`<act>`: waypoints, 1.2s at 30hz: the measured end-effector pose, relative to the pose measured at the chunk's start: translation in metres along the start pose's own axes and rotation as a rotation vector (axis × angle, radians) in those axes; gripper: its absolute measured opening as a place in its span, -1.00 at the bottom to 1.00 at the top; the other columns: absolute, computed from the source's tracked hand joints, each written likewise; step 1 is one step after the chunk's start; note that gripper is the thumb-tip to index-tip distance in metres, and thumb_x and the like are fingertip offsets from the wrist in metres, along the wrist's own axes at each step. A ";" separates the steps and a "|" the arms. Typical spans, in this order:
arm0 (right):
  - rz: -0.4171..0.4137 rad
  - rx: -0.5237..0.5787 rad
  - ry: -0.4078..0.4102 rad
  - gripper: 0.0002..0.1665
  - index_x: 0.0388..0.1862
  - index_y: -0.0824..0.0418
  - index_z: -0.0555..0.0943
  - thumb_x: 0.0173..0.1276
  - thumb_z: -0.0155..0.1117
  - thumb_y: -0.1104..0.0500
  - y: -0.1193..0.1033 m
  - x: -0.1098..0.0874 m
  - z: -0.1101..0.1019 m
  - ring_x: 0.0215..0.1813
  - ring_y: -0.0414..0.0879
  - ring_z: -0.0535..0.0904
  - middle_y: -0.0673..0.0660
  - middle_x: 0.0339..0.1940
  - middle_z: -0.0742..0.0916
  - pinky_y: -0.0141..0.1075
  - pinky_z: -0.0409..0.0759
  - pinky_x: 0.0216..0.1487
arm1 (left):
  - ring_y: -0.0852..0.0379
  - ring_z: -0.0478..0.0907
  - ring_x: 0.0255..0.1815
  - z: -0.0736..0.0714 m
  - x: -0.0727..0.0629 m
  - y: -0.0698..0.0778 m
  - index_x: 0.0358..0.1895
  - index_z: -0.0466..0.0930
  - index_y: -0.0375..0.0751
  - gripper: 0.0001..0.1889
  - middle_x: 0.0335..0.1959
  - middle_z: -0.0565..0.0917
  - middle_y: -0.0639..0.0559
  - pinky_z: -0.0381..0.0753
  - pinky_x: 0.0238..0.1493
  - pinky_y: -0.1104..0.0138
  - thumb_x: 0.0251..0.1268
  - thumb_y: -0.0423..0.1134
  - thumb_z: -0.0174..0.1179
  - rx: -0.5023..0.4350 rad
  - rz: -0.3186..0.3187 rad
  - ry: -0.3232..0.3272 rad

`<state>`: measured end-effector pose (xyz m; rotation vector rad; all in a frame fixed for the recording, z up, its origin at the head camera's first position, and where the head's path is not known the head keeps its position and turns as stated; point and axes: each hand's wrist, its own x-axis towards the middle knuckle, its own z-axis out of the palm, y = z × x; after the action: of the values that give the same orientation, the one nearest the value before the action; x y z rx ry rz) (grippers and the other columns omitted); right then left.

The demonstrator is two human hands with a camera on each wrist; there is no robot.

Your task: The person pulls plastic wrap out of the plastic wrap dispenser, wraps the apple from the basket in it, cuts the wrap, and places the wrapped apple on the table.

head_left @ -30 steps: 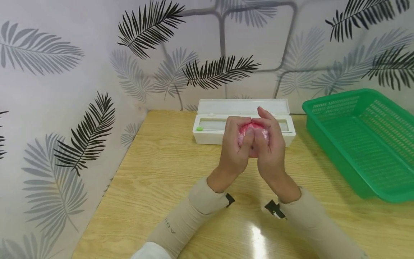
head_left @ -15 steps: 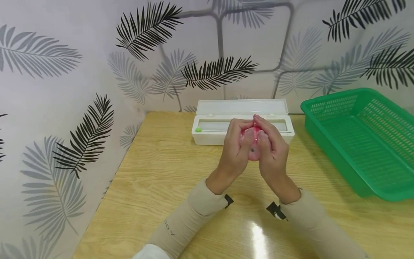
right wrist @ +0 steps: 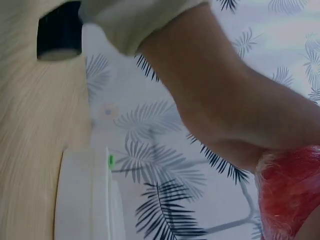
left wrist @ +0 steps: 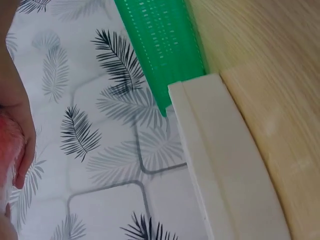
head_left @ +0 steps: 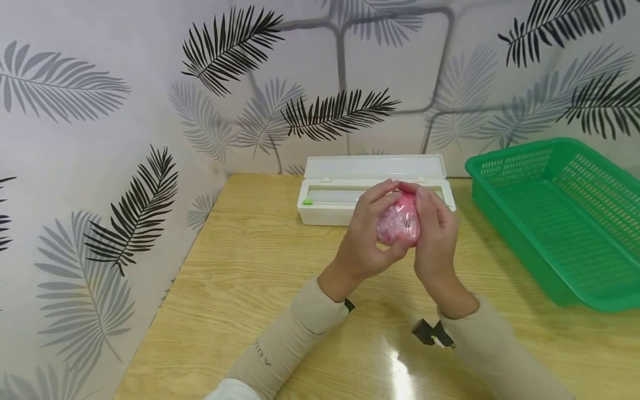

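Note:
Both hands are raised above the table, holding a round pink-red thing (head_left: 400, 219) wrapped in shiny clear film. The left hand (head_left: 365, 241) curls round its left side, thumb along the lower edge and fingers over the top. My right hand (head_left: 436, 241) grips the right side with bent fingers. A small dark spot shows on the wrapped surface; the kind of thing inside cannot be told. Behind the hands stands a white cling film dispenser (head_left: 325, 214), its lid (head_left: 375, 166) raised and a green slider (head_left: 307, 201) at the left end.
A green plastic basket (head_left: 520, 244) with slotted walls stands on the right of the wooden table (head_left: 240, 266). A leaf-patterned wall (head_left: 310, 61) rises directly behind the dispenser. Black wrist cameras (head_left: 424, 331) hang below the sleeves.
Both thumbs have parted from the middle; the left thumb has moved to the lower edge. The right hand has shifted right, and the wrapped thing has turned, showing more of its surface.

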<state>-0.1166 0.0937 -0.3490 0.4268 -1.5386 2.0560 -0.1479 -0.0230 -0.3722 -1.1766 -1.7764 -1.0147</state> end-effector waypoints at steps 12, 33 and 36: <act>0.025 0.000 -0.105 -0.57 0.09 0.41 0.53 0.48 -0.12 0.15 -0.003 0.000 0.001 0.05 -0.01 0.55 0.20 0.08 0.62 -0.34 0.56 -0.01 | -0.06 0.37 0.13 0.004 0.002 0.006 0.03 0.38 -0.42 -0.47 0.03 0.46 -0.23 0.42 0.15 0.25 0.32 0.05 0.00 0.056 0.008 0.104; -0.372 -0.339 -0.040 -0.37 0.00 0.55 0.50 0.40 0.03 -0.05 -0.009 0.000 0.016 0.07 0.10 0.54 0.37 0.02 0.61 -0.35 0.53 0.03 | -0.14 0.42 -0.22 0.009 0.017 0.023 -0.07 0.39 -0.50 -0.57 -0.20 0.41 -0.29 0.57 -0.32 0.33 0.38 -0.13 -0.23 -0.163 -0.328 0.371; -0.364 -0.339 -0.053 -0.42 -0.03 0.58 0.50 0.39 0.06 0.01 -0.017 -0.003 0.019 -0.06 0.06 0.57 0.42 -0.04 0.62 -0.45 0.56 -0.09 | -0.18 0.41 -0.26 0.002 0.024 0.034 -0.11 0.37 -0.57 -0.67 -0.24 0.40 -0.34 0.56 -0.33 0.33 0.30 -0.33 -0.27 -0.213 -0.358 0.369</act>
<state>-0.1054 0.0780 -0.3317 0.5824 -1.6601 1.4890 -0.1235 -0.0038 -0.3446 -0.7376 -1.6375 -1.5534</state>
